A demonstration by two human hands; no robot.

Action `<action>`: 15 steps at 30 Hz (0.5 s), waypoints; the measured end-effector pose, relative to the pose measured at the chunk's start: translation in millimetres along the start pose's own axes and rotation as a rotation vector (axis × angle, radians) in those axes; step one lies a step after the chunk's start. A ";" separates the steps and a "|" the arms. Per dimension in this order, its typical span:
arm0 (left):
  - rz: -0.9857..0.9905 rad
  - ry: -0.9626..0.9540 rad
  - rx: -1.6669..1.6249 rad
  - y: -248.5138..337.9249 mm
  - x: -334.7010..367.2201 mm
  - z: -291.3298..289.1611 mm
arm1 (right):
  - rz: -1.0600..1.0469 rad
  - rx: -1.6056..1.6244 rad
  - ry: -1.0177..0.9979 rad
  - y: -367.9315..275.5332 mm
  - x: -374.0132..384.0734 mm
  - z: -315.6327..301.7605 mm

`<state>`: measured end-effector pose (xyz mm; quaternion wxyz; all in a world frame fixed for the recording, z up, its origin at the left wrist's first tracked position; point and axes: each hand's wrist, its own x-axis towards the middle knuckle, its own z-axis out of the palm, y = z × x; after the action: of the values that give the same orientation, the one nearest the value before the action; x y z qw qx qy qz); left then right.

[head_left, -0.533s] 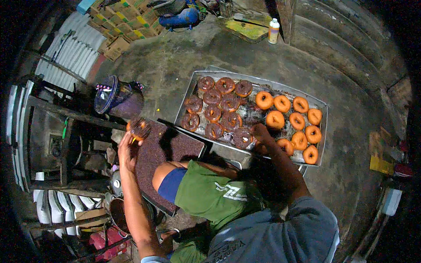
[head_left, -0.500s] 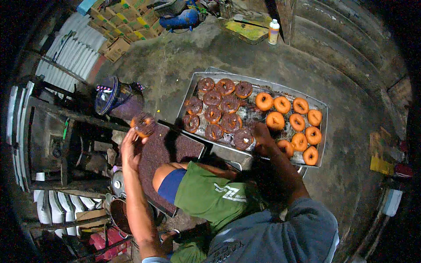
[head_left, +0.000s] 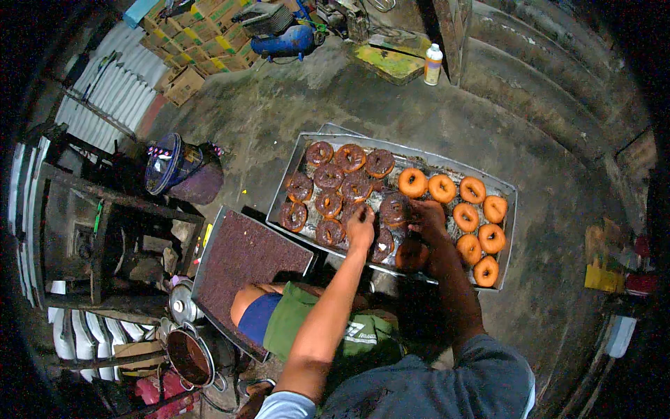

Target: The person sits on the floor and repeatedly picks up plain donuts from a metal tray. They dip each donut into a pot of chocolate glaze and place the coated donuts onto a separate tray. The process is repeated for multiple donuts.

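Before me lies a large metal tray (head_left: 510,230) of doughnuts. Chocolate-coated ones fill its left part and plain golden doughnuts (head_left: 465,218) its right. Over the middle, my right hand (head_left: 429,218) has its fingers closed at the edge of a chocolate-coated doughnut (head_left: 394,210). My left hand (head_left: 359,229) reaches over the chocolate rows with fingers drawn together; whatever lies under its fingertips is hidden. Close below, another coated doughnut (head_left: 382,246) carries a small white spot. My right forearm and its shadow cover part of the tray's near side.
A shallow tray of dark brown granules (head_left: 251,241) sits left of the doughnuts, partly under my knee. Beyond it stands a lidded bucket (head_left: 199,174). A pot with brown residue (head_left: 190,356) is at lower left. A white bottle (head_left: 433,65) stands at the back.
My left hand has swung right, from the granule tray to over the doughnut tray. The coated doughnut it held appears to be the one now beside my right hand. The view has shifted slightly.
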<state>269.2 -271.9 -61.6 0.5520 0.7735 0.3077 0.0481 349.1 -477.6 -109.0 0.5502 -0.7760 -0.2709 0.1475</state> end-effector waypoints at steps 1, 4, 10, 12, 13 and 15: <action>0.058 0.108 0.039 7.6 -3.6 -3.2 | -0.096 -0.356 0.004 14.5 11.2 2.9; 0.180 0.172 -0.122 50.8 -24.2 -35.2 | 0.327 0.456 -0.040 39.2 41.4 9.1; 0.276 0.310 -0.329 141.3 -70.6 -164.3 | 0.106 -1.095 0.293 -5.0 96.2 -4.8; 0.358 0.433 -0.301 155.1 -95.2 -205.8 | 0.189 -0.997 0.094 -17.2 101.0 -26.6; 0.347 0.481 -0.315 158.4 -110.1 -229.2 | 0.275 -0.842 0.109 -18.7 98.6 -36.5; 0.423 0.757 -0.497 155.1 -156.1 -280.5 | 0.479 -0.683 0.284 -11.5 84.9 -52.6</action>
<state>92.9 -154.6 225.1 0.5475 0.5923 0.3019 0.5082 442.6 -466.0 -73.9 0.2442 -0.9668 -0.0380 0.0647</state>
